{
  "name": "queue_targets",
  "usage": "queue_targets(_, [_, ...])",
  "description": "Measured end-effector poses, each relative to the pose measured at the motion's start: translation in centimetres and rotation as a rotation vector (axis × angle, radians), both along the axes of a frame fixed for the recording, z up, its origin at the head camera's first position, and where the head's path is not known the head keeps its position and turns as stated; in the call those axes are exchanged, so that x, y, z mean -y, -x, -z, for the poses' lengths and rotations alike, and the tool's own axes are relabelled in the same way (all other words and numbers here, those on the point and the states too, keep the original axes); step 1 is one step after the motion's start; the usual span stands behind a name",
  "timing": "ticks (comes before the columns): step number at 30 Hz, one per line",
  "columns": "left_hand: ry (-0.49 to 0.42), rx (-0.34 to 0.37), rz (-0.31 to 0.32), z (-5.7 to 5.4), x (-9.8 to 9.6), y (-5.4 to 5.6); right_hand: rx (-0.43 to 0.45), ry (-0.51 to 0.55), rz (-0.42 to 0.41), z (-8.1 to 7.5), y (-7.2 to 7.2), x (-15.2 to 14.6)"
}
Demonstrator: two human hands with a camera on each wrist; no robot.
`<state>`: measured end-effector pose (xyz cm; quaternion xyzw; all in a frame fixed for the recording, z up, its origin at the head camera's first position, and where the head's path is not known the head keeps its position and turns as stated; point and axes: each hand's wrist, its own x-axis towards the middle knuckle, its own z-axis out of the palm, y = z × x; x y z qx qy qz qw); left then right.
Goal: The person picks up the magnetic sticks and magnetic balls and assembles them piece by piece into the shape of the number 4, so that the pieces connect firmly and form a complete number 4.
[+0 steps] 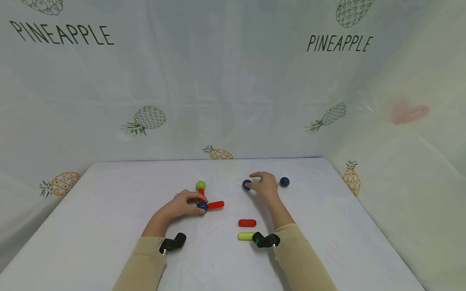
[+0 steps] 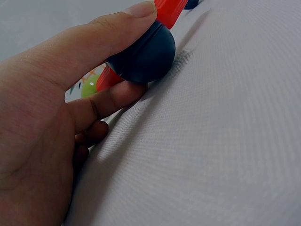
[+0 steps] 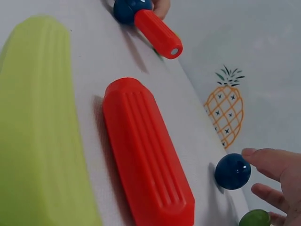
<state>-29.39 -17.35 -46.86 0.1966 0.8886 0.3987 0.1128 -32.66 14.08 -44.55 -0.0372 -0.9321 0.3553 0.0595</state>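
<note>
My left hand [image 1: 183, 204] pinches a dark blue ball [image 2: 146, 54] between thumb and fingers, low over the white cloth. Two red ribbed rods meet this ball: one red rod [image 1: 216, 205] points right, while another [image 1: 201, 191] runs back to a lime green ball [image 1: 200, 185]. At the back of the table, my right hand [image 1: 265, 186] reaches over a second blue ball [image 3: 233, 171], fingers spread and a fingertip right at its edge. Beneath that hand a green ball [image 3: 255, 218] shows, partly covered by the fingers.
A third blue ball [image 1: 284, 182] lies just right of my right hand. Nearer me are a loose red rod [image 1: 247, 223] and a lime green rod [image 1: 245, 236], the latter partly behind the right wrist camera [image 1: 265, 240]. A pineapple-print sheet [image 1: 233, 81] hangs behind the table.
</note>
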Motion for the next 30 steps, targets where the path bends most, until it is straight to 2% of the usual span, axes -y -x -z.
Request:
queue_targets(5, [-0.001, 0.004, -0.005, 0.0, -0.05, -0.02, -0.006, -0.099, -0.047, 0.13, 0.11, 0.32])
queue_targets(8, [0.0, 0.005, -0.007, 0.01, -0.05, -0.03, -0.023, -0.115, -0.065, 0.1, -0.01, 0.51])
queue_targets(14, [0.001, 0.012, -0.016, -0.06, -0.01, -0.1, -0.061, -0.078, -0.085, 0.28, -0.13, 0.78])
queue_targets(30, [0.012, 0.004, -0.013, -0.15, -0.04, -0.11, -0.062, -0.028, -0.08, 0.43, -0.07, 0.95])
